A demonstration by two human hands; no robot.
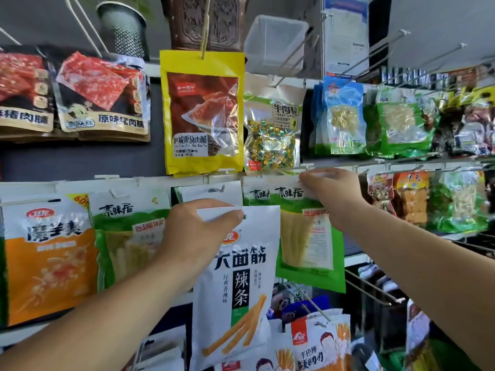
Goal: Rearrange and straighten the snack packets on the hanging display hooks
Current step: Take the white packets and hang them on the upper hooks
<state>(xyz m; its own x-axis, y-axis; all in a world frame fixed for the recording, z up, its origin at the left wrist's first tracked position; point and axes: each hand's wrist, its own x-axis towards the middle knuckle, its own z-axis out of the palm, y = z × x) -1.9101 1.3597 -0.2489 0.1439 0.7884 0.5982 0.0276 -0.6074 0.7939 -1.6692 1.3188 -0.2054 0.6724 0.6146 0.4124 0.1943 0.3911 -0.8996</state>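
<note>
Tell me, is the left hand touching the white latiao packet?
Touching: the head view shows the left hand pinching the white latiao packet at its top.

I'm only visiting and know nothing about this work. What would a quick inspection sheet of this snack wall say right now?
Surface: dark display wall with white hook rails, packets hanging in rows.
Job's things: white snack packet with orange sticks pictured, held in front of the lower row; green-and-white packet of pale strips, hanging beside it.
Clutter: metal mesh cup and clear plastic box above the top row.
Hands: left hand grips the white packet's top, thumb on its front; right hand pinches the green-and-white packet's top edge near the rail.
Cables: nothing seen.
Surroundings: bare metal hooks at upper right; yellow snack packet hanging above the hands.
</note>
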